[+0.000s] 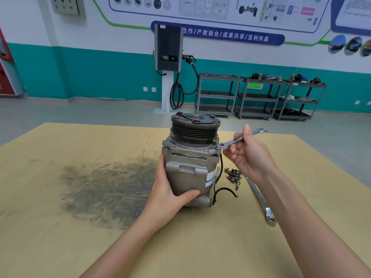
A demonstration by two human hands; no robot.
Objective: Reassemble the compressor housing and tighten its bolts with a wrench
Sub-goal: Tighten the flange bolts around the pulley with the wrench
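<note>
The scene is bright and evenly lit, apparently from overhead room lighting that lies outside the frame. Shadows are soft and short: a faint one sits under the compressor (192,157) and along the forearms on the wooden table (70,247). A sharp glint shows on the large wrench (263,203) lying on the table, and the small wrench (241,138) shines too. The centre is crisp (the belt grooves on the pulley (194,130) read clearly). Toward the edges the wide lens bends straight lines; the table edges bow and the wall posters (220,9) curve, their small print too soft to read.
</note>
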